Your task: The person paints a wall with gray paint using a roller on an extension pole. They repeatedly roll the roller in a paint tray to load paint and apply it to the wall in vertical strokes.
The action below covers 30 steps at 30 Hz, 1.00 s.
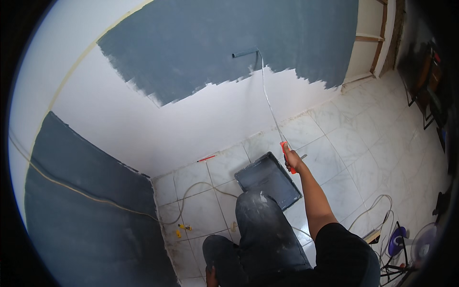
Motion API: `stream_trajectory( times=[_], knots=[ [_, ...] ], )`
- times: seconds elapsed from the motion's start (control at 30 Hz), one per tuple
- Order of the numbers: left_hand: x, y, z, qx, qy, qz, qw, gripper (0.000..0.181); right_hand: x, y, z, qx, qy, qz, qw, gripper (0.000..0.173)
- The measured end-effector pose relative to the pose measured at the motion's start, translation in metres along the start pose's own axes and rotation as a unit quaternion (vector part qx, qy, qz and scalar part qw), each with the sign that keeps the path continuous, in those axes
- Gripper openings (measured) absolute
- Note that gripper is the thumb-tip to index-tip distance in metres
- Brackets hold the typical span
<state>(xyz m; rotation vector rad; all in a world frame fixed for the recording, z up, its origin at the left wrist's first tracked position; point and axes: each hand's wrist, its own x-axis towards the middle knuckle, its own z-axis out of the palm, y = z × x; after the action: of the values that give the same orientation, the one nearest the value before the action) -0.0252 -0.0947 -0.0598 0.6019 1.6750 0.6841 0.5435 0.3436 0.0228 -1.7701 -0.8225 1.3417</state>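
My right hand point(293, 160) grips the orange handle point(283, 146) of a paint roller, arm stretched forward. Its long wire frame point(264, 88) runs up to a narrow roller sleeve point(245, 52), coated blue-grey, against the blue-grey painted part of the wall point(215, 32). Below that paint's ragged lower edge, a white band of wall point(215, 111) reaches down to the floor. A dark paint tray point(253, 165) lies on the tiles before my knee, which hides its near corner. At the bottom edge, my left hand point(211, 277) rests by my left leg, mostly out of view; its grip is hidden.
A cable point(107, 201) crosses the dark left wall and loops over the tiles. A yellow utility knife point(185, 227) and a red pencil-like stick point(206, 158) lie on the floor. At right are a purple fan point(397, 241) and coiled cables point(383, 197). Tape point(73, 70) borders the paint.
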Motion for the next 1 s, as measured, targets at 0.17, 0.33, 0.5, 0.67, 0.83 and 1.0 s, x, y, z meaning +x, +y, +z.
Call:
stream_trajectory(
  times=[0.17, 0.33, 0.5, 0.67, 0.83, 1.0],
  knots=[
    [0.001, 0.001, 0.0, 0.001, 0.005, 0.002, 1.0, 0.065, 0.005, -0.002, -0.001, 0.02, -0.025, -0.019, 0.999, 0.083],
    [0.002, -0.002, 0.004, 0.0, 0.012, 0.004, 1.0, 0.066, 0.001, -0.004, 0.0, 0.009, 0.021, 0.007, 1.0, 0.083],
    [0.003, -0.004, 0.003, 0.01, 0.021, 0.007, 1.0, 0.066, -0.006, -0.003, -0.011, -0.005, 0.035, 0.0, 0.999, 0.082],
    [0.002, -0.005, -0.001, 0.022, 0.026, 0.01, 0.999, 0.067, -0.014, 0.011, -0.008, 0.005, 0.066, -0.063, 0.996, 0.078],
    [-0.014, -0.005, -0.014, 0.041, 0.04, 0.022, 0.998, 0.068, -0.099, 0.102, 0.017, 0.0, 0.041, -0.081, 0.996, 0.076],
    [-0.015, 0.024, -0.012, 0.024, -0.007, 0.037, 0.999, 0.072, -0.248, 0.221, -0.015, -0.089, 0.09, -0.041, 0.991, 0.051]
  ],
)
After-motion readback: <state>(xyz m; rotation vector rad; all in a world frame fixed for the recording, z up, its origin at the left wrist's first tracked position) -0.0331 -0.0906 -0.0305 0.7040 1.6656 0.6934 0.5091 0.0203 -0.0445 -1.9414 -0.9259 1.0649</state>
